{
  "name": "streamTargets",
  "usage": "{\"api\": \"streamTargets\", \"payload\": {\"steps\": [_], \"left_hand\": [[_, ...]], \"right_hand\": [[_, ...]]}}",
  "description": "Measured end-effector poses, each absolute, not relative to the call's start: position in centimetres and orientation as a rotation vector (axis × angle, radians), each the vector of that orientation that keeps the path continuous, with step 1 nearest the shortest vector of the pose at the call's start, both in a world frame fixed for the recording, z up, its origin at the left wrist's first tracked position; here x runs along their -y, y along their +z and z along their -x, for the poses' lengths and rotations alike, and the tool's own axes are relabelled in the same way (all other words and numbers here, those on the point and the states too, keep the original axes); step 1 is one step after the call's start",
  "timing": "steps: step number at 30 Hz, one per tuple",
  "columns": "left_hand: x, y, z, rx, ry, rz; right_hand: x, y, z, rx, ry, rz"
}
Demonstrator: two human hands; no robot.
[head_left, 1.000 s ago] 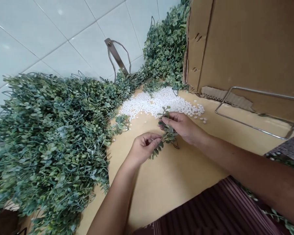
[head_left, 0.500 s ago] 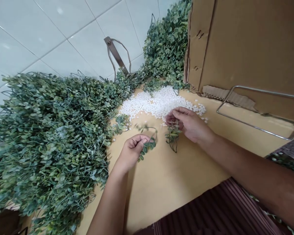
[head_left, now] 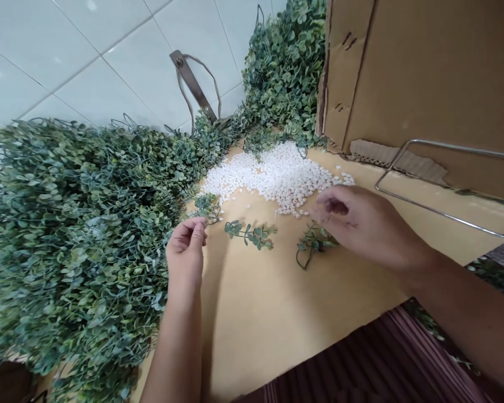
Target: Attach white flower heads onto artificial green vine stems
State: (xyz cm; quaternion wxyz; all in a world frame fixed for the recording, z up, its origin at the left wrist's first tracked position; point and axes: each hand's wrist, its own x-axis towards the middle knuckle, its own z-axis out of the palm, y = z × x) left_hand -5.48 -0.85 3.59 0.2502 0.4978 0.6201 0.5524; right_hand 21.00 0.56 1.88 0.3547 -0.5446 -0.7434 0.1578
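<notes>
My left hand (head_left: 187, 246) is closed in a pinch beside the big leaf heap. Whether anything thin sits between its fingertips is hidden. Just right of it a green artificial leaf sprig (head_left: 248, 234) lies or hangs over the table, apart from the fingers as far as I can see. My right hand (head_left: 357, 224) has curled, slightly blurred fingers at the near right edge of a pile of small white plastic pieces (head_left: 273, 176). Under that hand is a second sprig (head_left: 313, 243) with a looped stem, partly covered by the palm; what the fingertips hold cannot be made out.
A large heap of artificial greenery (head_left: 88, 235) fills the left side; more greenery (head_left: 285, 73) stands at the back. At right are a cardboard box (head_left: 424, 73) and a metal wire frame (head_left: 439, 210) on the tan tabletop (head_left: 252, 313). A strap (head_left: 193, 84) leans against the tiled wall.
My left hand has moved left, away from the sprig it was holding, which now shows stretched out between the hands. My right hand has shifted right and nearer.
</notes>
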Motion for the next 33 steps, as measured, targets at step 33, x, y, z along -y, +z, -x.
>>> {"api": "streamTargets", "payload": {"steps": [33], "left_hand": [[-2.5, 1.2, -4.3, -1.838, 0.104, -2.556]], "right_hand": [[1.5, 0.2, -20.6, 2.36, 0.336, 1.421]]}}
